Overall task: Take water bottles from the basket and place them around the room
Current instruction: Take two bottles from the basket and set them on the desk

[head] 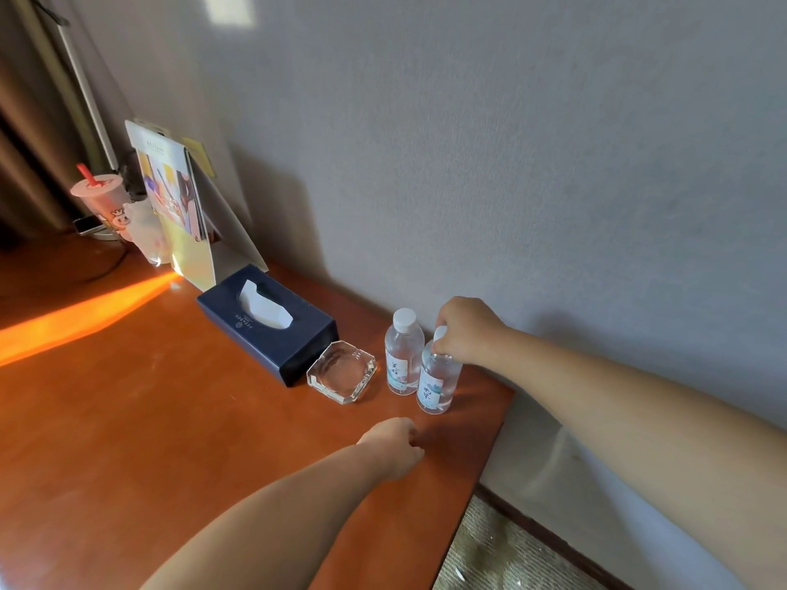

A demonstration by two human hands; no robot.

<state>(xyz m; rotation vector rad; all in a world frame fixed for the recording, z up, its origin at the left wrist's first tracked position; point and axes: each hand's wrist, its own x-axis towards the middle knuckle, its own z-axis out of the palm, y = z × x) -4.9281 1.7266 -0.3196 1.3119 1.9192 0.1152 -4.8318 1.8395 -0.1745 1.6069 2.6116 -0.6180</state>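
— Grey wall point(511, 163) behind, orange-brown wooden desk point(149, 419) along it, strip of sunlight across the left part. Brown curtain point(25, 134) in the far left corner. Patch of woven floor covering point(502, 551) below the right end of the desk.

— And on the desk?

— Far left: plastic cup with a red straw point(100, 198), then standing brochures point(174, 193) leaning toward the wall. Next, a dark blue tissue box point(272, 330) with a white tissue poking out. Just beside its near corner, a clear glass ashtray point(342, 371), apparently touching the box.

— Bottles?

— Two small water bottles near the right end, close to the wall, both upright. Left bottle point(403, 355): white cap, pale label, standing free, just right of the ashtray. Right bottle point(438, 381): right next to the first, nearly touching, base on the desk.

— Hands?

— Right hand point(468, 330) over the right bottle, fingers curled around its cap and neck, gripping from above. Cap mostly hidden under the fingers.

— Left?

— Left hand point(394, 447) low over the desk in front of the bottles, fingers curled loosely inward, holding nothing visible. Hard to tell whether touching the wood. Both forearms bare, reaching in from the lower edge and right.

— Basket?

— Out of view.
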